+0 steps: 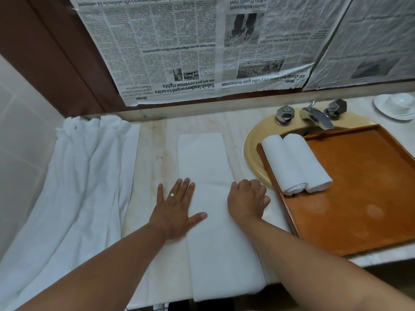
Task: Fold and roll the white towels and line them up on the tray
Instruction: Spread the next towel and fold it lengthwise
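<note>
Head view: your left hand (177, 205) lies flat with its fingers spread wide, palm down on the left edge of the long white towel folded into a narrow strip (202, 158). That strip runs lengthwise along the pale marble counter (152, 153), from near the back wall to the front edge, where its near end hangs slightly over. Your right hand (247, 200) sits at the strip's right edge with its fingers curled downward; whether they pinch the cloth or only rest on it cannot be told.

To the right, the orange-brown rectangular wooden tray (359, 187) lies partly over the beige round sink basin (251, 153). In the tray's far left corner two rolled white towels (294, 162) lie side by side, touching, the left one against the tray's left rim.

A loose heap of unfolded white towels (89, 176) covers the left of the counter. A chrome faucet (316, 115) stands behind the basin, and newspaper sheets (179, 52) cover the wall.
</note>
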